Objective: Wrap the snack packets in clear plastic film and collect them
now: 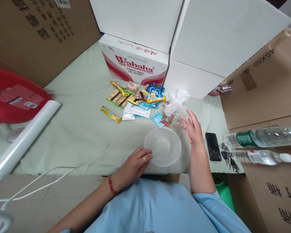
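Observation:
A round, translucent plastic bowl stands near the front edge of the cloth-covered surface. My left hand is at its left rim, fingers curled together against it. My right hand is raised beyond the bowl's right side with its fingers spread, holding nothing. Just past those fingertips lies a crumpled clear plastic bag. Packaged snacks are heaped behind the bowl, among them blue packets, white sachets and a yellow stick packet lying apart. A small light-blue packet and a brown packet lie close behind the bowl.
A Wahaha carton and white boxes stand at the back. To the right are a phone, keys and two plastic bottles. A red container and a white roll are left.

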The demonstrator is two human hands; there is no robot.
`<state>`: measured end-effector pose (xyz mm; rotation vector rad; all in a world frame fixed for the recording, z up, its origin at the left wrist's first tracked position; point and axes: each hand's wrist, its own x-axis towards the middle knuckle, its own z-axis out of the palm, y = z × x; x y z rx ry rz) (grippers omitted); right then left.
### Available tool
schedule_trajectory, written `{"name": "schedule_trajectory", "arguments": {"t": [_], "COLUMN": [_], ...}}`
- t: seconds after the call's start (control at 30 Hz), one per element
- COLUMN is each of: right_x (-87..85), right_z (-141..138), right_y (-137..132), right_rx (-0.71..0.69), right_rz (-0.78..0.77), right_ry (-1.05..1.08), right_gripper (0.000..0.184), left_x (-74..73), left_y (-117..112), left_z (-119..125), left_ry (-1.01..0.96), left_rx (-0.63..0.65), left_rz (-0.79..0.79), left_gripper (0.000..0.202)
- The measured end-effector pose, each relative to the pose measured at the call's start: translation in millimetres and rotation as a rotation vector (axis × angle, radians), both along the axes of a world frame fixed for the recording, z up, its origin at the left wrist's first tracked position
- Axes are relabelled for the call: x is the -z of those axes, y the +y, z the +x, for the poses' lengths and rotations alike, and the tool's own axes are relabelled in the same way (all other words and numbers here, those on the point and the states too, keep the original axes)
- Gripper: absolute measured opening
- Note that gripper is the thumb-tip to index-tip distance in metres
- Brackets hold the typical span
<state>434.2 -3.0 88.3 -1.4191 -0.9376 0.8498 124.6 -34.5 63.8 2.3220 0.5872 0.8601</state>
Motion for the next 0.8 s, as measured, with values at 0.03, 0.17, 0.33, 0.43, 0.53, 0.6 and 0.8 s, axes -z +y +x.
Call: {"name": "schedule_trajectory", "arguments": {"t": [0.03,0.17,0.33,0.43,0.53,0.6,0.8], "right_x": [-0.1,7.5,15.6,18.2,23.9,29.8,46.5], "right_z": [0.1,-0.9,10.3,38.0,73.8,94.1,105.5], "right_y": [-5.3,-49.0,-113.2,-135.8,-137.9,-126.8,-66.8], "right_rx": [-0.007,-0.171,-0.191,0.109,0.487,0.672,0.636], "right_rz": [-0.017,-0.217,-0.537,-0.528,-0.398,-0.290,-0.078], "right_ry": [-0.075,-0.355,-0.218,-0.155,-0.124,-0.045,0.132], "right_gripper": [0.062,0.054,0.053,0.045,0.046,0.047,0.055], "left_x": [1.5,9.2,12.2,13.1,19.1,27.1,60.2], "left_y": [-2.6,-8.0,-9.8,-6.5,0.2,3.6,1.1], "left_z": [-0.9,0.6,18.0,29.8,34.5,30.6,-7.2], "left_ry": [-0.002,-0.019,-0.063,-0.070,-0.063,-0.045,0.050], "left_rx": [-0.010,-0.025,0.059,0.029,-0.042,-0.080,-0.208], "left_rz": [-0.006,-0.016,-0.070,-0.114,-0.123,-0.113,-0.079], "left_gripper": [0.020,0.022,0.037,0.049,0.037,0.025,0.021]}}
